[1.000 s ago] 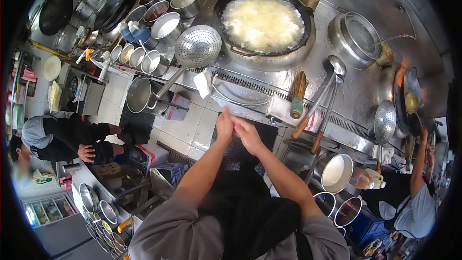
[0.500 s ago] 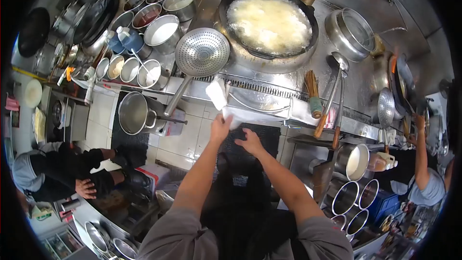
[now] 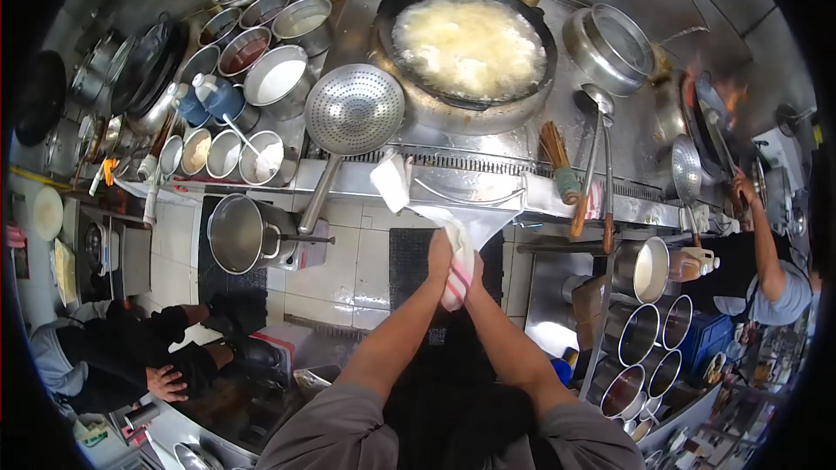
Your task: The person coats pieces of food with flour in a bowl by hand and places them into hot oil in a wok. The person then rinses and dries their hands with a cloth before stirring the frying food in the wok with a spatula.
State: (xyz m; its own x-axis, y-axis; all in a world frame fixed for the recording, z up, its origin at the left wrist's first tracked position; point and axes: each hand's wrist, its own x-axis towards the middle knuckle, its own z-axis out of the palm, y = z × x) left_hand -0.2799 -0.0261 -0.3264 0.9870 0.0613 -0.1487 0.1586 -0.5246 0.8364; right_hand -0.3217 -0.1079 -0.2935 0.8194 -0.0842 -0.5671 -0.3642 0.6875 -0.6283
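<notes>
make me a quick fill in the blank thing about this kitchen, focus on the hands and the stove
The left hand and the right hand hold a white cloth with ____ stripes.
In the picture, the large strainer lies to the ____ of the bubbling wok.
The bristle brush has a ____ band around its handle end.

Missing words: red; left; green

Right grip (image 3: 475, 271) mostly hidden behind cloth (image 3: 458, 275)
</notes>
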